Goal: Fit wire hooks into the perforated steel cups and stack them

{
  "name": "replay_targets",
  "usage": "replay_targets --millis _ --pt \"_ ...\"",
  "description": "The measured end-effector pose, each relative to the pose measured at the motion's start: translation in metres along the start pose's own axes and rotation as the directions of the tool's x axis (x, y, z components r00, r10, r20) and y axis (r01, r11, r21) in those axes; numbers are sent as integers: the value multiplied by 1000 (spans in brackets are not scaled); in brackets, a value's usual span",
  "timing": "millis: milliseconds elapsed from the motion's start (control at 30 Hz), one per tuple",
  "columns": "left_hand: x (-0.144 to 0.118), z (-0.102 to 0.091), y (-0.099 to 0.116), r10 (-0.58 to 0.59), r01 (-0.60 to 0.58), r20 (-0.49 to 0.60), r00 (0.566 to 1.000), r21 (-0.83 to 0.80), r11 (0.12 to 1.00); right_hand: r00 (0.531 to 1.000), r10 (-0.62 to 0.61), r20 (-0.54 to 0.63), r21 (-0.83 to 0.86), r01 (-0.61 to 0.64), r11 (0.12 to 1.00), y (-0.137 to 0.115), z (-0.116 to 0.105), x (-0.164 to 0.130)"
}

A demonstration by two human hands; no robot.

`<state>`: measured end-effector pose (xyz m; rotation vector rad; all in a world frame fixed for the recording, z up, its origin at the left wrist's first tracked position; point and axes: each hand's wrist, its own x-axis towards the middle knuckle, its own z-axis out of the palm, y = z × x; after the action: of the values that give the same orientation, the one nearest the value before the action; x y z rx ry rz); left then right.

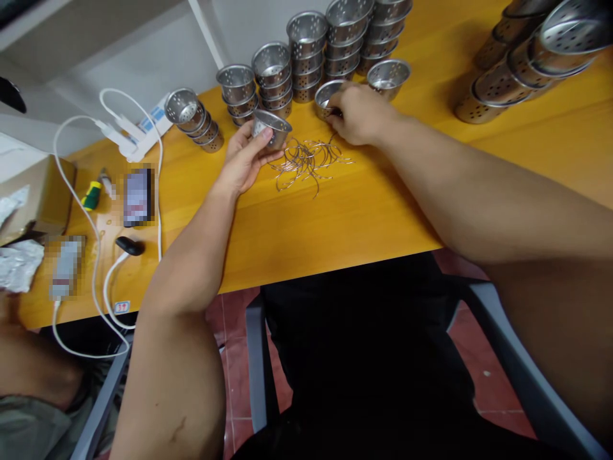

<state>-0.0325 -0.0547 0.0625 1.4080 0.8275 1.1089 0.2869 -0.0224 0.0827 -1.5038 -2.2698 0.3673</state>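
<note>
My left hand [244, 160] holds a small perforated steel cup [272, 128] just above the yellow wooden table [364, 211]. A loose pile of thin wire handles [309, 160] lies right of that hand. My right hand [359, 114] reaches past the pile, fingers pinched at the rim of another steel cup [325, 96] standing on the table; what the fingers hold is hidden. A third single cup [387, 75] stands just right of it.
Stacks of steel cups [306, 54] line the table's far edge; a tilted stack [198, 121] sits left, and long stacks [522, 64] lie at the far right. A white power strip [141, 131], cables, a screwdriver [90, 195], a cardboard box [41, 198] and another person's arm [29, 370] are at left.
</note>
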Motion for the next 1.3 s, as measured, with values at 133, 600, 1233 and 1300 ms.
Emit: replay_targets --millis 133,600,1233,1300 --pt "-1 3 1 15 -15 -8 1000 -8 1000 991 16 -131 -87 -28 996 -8 -3 -3" --pt "-2 6 3 -16 15 -33 999 -15 1000 913 -392 -116 440 401 803 -62 5 -26" --pt "-1 -1 2 -9 9 -5 1000 19 1000 961 -28 -274 -106 -2 994 -6 -30 -10" --pt "-2 -1 2 -6 6 1 1000 18 1000 966 -18 -259 -93 -6 996 2 -26 -8"
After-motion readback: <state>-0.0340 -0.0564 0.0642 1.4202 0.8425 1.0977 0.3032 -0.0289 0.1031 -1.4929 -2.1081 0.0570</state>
